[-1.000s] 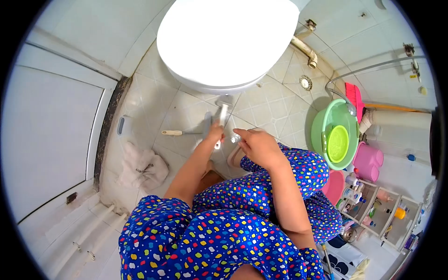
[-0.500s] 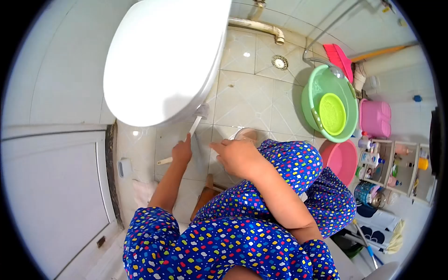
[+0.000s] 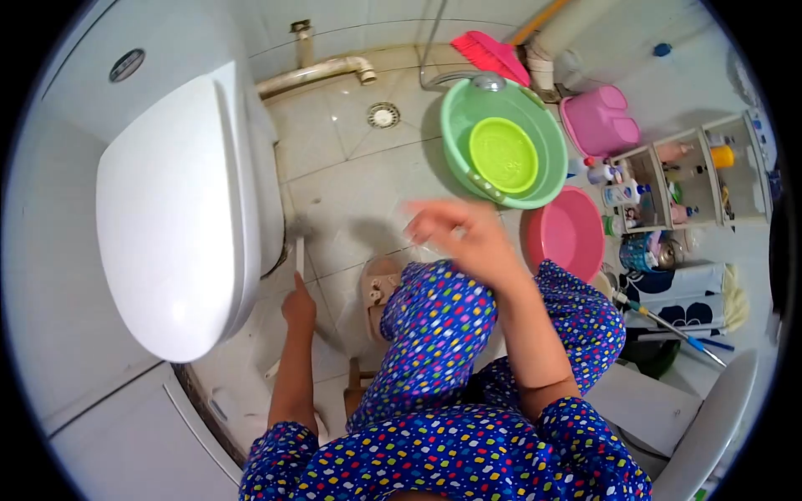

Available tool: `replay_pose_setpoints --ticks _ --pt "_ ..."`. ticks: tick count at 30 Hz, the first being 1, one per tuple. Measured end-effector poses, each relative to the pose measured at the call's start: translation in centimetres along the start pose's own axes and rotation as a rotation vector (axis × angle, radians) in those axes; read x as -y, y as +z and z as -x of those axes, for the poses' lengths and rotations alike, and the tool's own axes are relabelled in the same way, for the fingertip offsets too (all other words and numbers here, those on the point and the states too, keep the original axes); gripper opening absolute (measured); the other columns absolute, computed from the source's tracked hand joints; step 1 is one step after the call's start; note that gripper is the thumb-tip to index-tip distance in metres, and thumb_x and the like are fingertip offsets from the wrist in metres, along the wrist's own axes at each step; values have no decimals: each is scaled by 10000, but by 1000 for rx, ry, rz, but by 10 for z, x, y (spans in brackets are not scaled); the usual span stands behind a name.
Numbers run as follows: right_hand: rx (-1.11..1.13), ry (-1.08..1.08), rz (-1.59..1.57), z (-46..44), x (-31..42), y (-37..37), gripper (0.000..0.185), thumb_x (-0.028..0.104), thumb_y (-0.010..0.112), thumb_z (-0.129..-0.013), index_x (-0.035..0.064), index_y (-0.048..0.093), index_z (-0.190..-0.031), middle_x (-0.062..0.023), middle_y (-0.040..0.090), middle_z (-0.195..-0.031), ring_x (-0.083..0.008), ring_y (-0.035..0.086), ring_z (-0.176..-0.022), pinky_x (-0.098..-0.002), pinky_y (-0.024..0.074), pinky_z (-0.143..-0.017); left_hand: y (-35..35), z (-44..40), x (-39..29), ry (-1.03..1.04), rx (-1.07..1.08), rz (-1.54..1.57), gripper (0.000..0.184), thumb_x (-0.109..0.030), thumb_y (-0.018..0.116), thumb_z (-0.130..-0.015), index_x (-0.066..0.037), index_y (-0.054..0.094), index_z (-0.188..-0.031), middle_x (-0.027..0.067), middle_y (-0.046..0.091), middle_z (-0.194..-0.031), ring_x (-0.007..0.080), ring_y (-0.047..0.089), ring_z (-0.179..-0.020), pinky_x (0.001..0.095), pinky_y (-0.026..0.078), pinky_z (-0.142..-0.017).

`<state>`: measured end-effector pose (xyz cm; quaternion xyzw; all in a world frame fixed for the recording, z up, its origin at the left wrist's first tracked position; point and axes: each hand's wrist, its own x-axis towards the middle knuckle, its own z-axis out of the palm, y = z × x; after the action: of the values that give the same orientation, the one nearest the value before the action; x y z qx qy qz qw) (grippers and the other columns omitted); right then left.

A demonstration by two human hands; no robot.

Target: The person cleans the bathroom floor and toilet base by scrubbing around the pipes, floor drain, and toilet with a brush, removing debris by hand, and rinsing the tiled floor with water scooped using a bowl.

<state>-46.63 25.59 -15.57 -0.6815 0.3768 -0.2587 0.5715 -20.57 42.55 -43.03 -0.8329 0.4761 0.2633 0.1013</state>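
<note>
My left hand (image 3: 299, 310) is wrapped round the handle of a white scraper-like tool (image 3: 300, 255), index finger stretched along it. The tool's flat head is on the floor tiles beside the base of the white toilet (image 3: 171, 225). To the right, above my knee, my right hand (image 3: 468, 238) is raised over the floor, fingers partly spread and smeared by motion, with nothing visible in it. Below my left hand, a pale handle (image 3: 272, 369) lies on the floor, partly hidden by my forearm.
A green basin (image 3: 547, 142) holds a lime bowl (image 3: 503, 155). Beside it stand a pink basin (image 3: 565, 235), a pink stool (image 3: 600, 121) and a shelf of bottles (image 3: 703, 175). A floor drain (image 3: 383, 115) and a pipe (image 3: 316, 77) lie ahead.
The view has turned right, so the toilet shows further left. My left hand has moved the tool along the toilet's base. My right hand has lifted and its fingers have spread.
</note>
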Motion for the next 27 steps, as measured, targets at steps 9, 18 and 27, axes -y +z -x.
replay_pose_setpoints --ticks 9,18,27 --pt "-783 713 211 -11 -275 -195 552 236 617 -759 -78 463 -1186 -170 614 -951 -220 598 -860 -306 466 -712 6 -41 -2 -67 -16 55 510 -206 425 -890 -142 264 -1369 190 628 -842 347 612 -763 465 468 -671" --pt "-835 800 -846 -58 -390 -235 366 193 646 -771 50 516 -1082 -117 585 -993 -275 591 -817 -367 494 -613 4 -41 -6 -172 76 53 554 -211 453 -878 -172 234 -1385 186 627 -834 344 614 -742 454 474 -642" --pt "-722 863 -752 -61 -327 -240 199 36 501 -762 -42 512 -945 -139 584 -748 -233 592 -583 -186 495 -401 -30 -130 -48 -170 -117 122 551 -136 413 -850 -80 248 -1372 195 625 -841 338 613 -766 458 477 -679"
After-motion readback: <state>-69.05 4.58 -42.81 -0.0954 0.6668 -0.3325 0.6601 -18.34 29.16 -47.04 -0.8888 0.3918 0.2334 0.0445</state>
